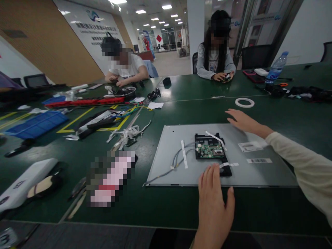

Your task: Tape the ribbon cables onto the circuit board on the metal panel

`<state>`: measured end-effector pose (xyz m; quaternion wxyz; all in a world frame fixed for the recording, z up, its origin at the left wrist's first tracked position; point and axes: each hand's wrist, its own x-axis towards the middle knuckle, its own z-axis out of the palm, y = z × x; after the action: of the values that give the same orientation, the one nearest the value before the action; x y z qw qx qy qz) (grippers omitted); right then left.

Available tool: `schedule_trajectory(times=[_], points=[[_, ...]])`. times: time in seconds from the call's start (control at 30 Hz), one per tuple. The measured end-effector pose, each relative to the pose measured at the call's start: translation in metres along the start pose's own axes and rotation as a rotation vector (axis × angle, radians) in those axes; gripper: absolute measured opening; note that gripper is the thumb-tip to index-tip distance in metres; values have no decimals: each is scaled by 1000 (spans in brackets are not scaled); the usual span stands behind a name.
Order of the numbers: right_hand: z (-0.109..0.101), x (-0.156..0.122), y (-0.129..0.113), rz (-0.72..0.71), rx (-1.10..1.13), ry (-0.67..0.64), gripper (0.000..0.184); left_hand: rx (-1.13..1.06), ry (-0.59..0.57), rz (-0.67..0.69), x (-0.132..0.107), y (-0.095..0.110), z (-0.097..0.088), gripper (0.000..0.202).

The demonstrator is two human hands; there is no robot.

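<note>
Green tabletop (160, 207) spread underneath, and nearest was the left hand (215, 200), fingers close together, thumb apart, gripping nothing, at the near edge of the grey panel (163, 148)! Keeping to the edges, clear of wires (174, 160) and bare circuit board (211, 151), looked wisest. Beyond, at the far edge, the right hand (245, 121), fingers slightly spread, also held nothing; contact, I couldn't tell.

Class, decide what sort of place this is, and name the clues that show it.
Probably an office room used for electronics work: a circuit board lies on a flat panel, people share a long green table, and a large wall sign stands behind.
</note>
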<state>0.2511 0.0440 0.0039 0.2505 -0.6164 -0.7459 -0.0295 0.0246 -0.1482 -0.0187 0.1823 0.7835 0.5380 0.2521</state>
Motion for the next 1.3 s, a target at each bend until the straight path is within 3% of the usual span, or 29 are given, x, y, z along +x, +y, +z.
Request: schedule_trajectory(times=[0.17,0.23,0.4,0.57,0.7,0.9,1.13,1.3], points=[[13,-28,-46,-522,164,-331,52,-67,58,-15,-2,1,0,52],[15,-43,-63,-589,182,-338,54,-98,96,-23,-3,2,-2,49],[8,-66,-75,-563,220,-245,48,-167,174,-11,-8,5,-7,41],[-4,-84,-70,-608,264,-361,58,-245,222,-15,-9,5,-9,36],[-7,-96,-69,-606,260,-464,73,-275,194,-32,-6,4,-10,34],[-5,-96,-67,-598,236,-483,74,-278,152,-61,-2,4,-13,31],[-5,-103,-56,-505,183,-449,73,-237,147,-103,-5,3,-13,29],[-4,-113,-34,-381,112,-388,72,-290,106,-107,-5,3,-13,29]])
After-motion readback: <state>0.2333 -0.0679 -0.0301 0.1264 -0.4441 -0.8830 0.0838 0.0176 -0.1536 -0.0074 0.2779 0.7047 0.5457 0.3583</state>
